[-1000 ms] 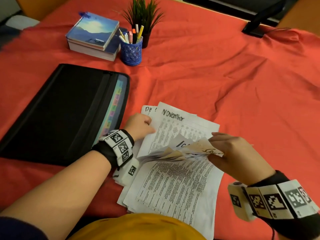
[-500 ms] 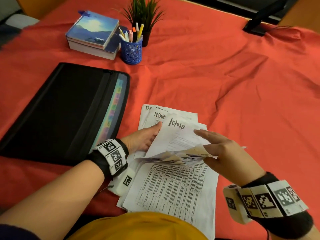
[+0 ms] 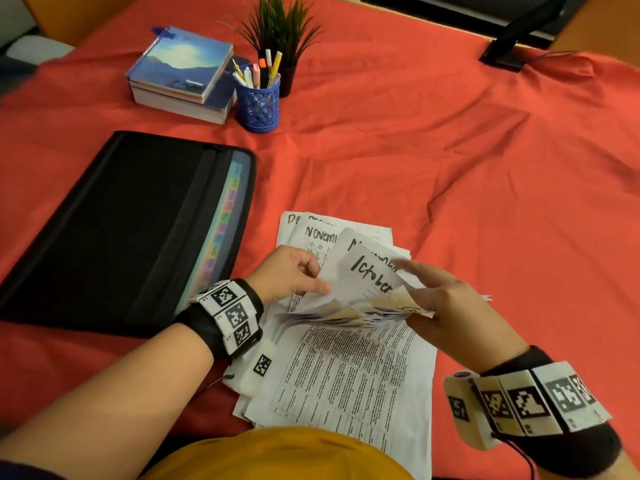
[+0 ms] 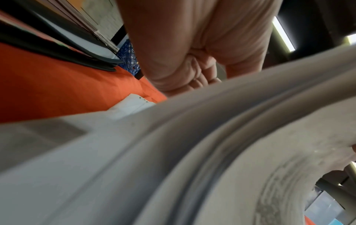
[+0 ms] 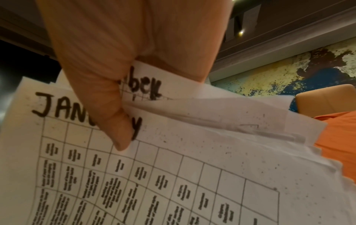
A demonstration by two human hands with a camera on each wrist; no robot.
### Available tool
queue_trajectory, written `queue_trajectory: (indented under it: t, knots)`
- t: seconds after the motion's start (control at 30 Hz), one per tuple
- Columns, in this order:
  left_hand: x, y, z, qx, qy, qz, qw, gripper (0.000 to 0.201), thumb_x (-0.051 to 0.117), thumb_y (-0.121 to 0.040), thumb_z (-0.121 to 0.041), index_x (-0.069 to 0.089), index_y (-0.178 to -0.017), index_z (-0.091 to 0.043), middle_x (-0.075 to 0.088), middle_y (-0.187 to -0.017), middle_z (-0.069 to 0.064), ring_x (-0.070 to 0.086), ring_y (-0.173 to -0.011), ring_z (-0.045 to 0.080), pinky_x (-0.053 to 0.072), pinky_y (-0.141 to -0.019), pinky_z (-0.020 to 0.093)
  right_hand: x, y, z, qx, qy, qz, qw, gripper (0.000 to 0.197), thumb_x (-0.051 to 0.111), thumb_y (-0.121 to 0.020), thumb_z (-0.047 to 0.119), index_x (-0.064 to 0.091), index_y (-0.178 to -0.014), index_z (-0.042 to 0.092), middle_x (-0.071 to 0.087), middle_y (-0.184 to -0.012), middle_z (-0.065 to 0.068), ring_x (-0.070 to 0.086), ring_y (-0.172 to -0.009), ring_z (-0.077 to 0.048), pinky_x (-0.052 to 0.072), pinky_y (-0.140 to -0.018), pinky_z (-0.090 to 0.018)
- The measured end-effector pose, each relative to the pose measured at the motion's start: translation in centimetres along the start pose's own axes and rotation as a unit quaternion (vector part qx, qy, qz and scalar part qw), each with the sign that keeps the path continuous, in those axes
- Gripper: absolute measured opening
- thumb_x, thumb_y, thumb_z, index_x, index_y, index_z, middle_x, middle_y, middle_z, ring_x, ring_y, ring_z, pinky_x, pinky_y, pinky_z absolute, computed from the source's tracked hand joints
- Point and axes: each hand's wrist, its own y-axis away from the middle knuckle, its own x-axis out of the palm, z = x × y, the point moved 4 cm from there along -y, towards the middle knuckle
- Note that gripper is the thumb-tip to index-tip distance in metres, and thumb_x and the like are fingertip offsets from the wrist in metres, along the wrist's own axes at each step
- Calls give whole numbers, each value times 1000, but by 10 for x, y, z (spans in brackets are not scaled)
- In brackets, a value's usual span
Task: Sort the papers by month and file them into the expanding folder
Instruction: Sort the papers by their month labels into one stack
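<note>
A loose stack of month-labelled papers [image 3: 346, 375] lies on the red cloth in front of me. My right hand [image 3: 446, 306] grips the stack's bent-up top edges; in the right wrist view its thumb [image 5: 119, 129] presses on a sheet headed January [image 5: 173, 175]. My left hand [image 3: 294, 275] pinches the left edge of a raised sheet headed October [image 3: 370, 275]. Beyond it lie sheets marked November [image 3: 318, 237] and a corner reading "De" [image 3: 292, 220]. The black expanding folder [image 3: 121, 230] lies to the left, its coloured tabs [image 3: 225, 220] showing along its open side.
At the back of the red cloth [image 3: 450, 150] are stacked books [image 3: 180, 74], a blue pen cup [image 3: 259, 105] and a small potted plant [image 3: 280, 32]. A black stand [image 3: 512, 43] sits far right. The left wrist view is mostly filled with blurred paper [image 4: 192, 152].
The October sheet came out of the bent stack and lay over November under my flat left hand. Now my left fingers have curled onto its edge and it is raised, uncovering a second November sheet.
</note>
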Motion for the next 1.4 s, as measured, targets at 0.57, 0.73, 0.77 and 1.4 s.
queue_trajectory:
  t: [0.57, 0.73, 0.77, 1.4]
  knots:
    - [-23, -3, -5, 42, -31, -134, 990, 48, 63, -80, 5, 45, -111, -27, 65, -82, -1, 58, -62, 11, 51, -57, 27, -5, 2, 4, -10, -30, -17, 999, 23, 57, -62, 3, 73, -77, 10, 70, -90, 2, 67, -77, -15, 47, -64, -24]
    - [-40, -7, -9, 75, -153, -165, 971, 47, 65, -82, -4, 47, -123, -17, 58, -116, 3, 57, -107, 19, 48, -91, 33, -6, 2, 1, -2, -19, -27, 999, 25, 57, -65, 6, 74, -82, 10, 71, -93, 2, 68, -77, -16, 46, -65, -20]
    - [-37, -5, -11, 93, -171, -145, 970, 47, 66, -84, -13, 48, -127, -14, 55, -125, 3, 53, -114, 15, 44, -97, 28, -5, 1, 0, -2, -19, -30, 999, 25, 56, -65, 6, 74, -82, 10, 70, -93, 2, 67, -78, -16, 45, -64, -18]
    - [-4, 5, -16, 208, -107, -17, 972, 88, 44, -69, 3, 36, -125, -64, 31, -146, -13, 33, -137, 8, 39, -108, 32, 2, 5, -4, -17, 33, -68, 997, 17, 53, -66, 3, 67, -74, 8, 66, -71, -1, 62, -63, -24, 49, -46, -29]
